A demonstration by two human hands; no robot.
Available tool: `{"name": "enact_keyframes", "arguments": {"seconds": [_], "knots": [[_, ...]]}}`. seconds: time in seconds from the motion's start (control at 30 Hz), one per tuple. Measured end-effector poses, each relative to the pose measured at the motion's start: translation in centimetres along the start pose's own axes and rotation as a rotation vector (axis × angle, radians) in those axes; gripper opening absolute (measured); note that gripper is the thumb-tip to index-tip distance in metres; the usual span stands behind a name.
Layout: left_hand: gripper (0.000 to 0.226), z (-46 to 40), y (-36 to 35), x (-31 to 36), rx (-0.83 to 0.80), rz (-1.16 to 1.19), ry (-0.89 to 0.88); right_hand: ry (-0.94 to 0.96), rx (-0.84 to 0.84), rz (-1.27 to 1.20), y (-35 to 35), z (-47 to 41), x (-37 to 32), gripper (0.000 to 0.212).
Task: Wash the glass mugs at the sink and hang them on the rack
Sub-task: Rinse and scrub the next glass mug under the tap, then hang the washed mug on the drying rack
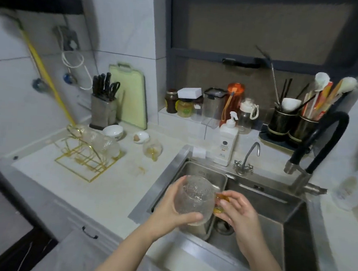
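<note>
Over the left side of the steel sink (pixel 275 205) I hold a clear textured glass mug (pixel 197 198) with an amber handle. My left hand (pixel 173 207) wraps around its body from the left. My right hand (pixel 238 211) grips the amber handle on the right. A gold wire rack (pixel 83 160) stands on the counter to the left, with glass mugs (pixel 101 140) hanging on its pegs. Another glass mug (pixel 152 149) with an amber handle lies on the counter between rack and sink.
A black flexible faucet (pixel 317 145) arches over the sink's right side, beside a small steel tap (pixel 248 159). A white soap bottle (pixel 226 140) stands behind the sink. Two small bowls (pixel 113 132), a knife block (pixel 102 109), a green cutting board (pixel 130 98), jars and utensil holders line the back.
</note>
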State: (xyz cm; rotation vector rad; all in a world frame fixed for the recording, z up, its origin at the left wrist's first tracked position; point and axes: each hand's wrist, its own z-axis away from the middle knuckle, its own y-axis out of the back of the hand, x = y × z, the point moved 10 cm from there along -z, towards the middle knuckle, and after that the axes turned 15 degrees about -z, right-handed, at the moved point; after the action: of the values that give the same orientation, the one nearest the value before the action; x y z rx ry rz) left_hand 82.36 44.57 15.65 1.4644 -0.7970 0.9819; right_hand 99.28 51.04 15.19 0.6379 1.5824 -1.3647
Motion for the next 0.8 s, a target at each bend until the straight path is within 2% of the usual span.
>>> {"name": "enact_keyframes", "arguments": {"seconds": [0.13,0.23,0.33,0.4,0.5,0.57,0.6,0.63,0.7,0.73,0.8], "knots": [[0.093,2.0,6.2,-2.0,0.120,-0.015,0.021,-0.027,-0.085,-0.011,-6.0,-0.8,2.9,0.018],[0.100,3.6,11.0,-3.8,0.200,0.016,0.012,-0.013,-0.174,0.034,-11.1,-1.3,5.5,0.021],[0.104,5.0,16.0,-6.5,0.272,0.061,0.061,0.066,-0.279,0.182,-17.1,-1.1,7.9,0.035],[0.089,5.9,19.5,-8.6,0.314,0.104,0.110,0.121,-0.390,0.306,-21.5,-0.4,9.8,0.050],[0.051,7.1,24.4,-10.8,0.357,0.150,0.149,0.178,-0.550,0.491,-27.7,1.0,13.7,0.070],[0.042,7.9,27.3,-12.5,0.358,0.187,0.176,0.202,-0.587,0.552,-31.1,1.4,16.3,0.080],[0.043,8.2,28.7,-13.3,0.355,0.194,0.175,0.202,-0.582,0.562,-32.6,1.4,17.3,0.083],[0.053,8.5,30.1,-14.4,0.356,0.197,0.189,0.199,-0.565,0.566,-34.1,1.4,18.3,0.086],[0.092,9.2,33.0,-16.7,0.386,0.218,0.213,0.189,-0.543,0.579,-36.9,1.2,20.2,0.088],[0.102,9.7,34.4,-17.3,0.400,0.239,0.223,0.181,-0.538,0.581,-38.2,1.1,21.0,0.087],[0.102,10.6,36.7,-18.3,0.433,0.268,0.224,0.143,-0.530,0.539,-40.3,0.9,22.2,0.083]]}}
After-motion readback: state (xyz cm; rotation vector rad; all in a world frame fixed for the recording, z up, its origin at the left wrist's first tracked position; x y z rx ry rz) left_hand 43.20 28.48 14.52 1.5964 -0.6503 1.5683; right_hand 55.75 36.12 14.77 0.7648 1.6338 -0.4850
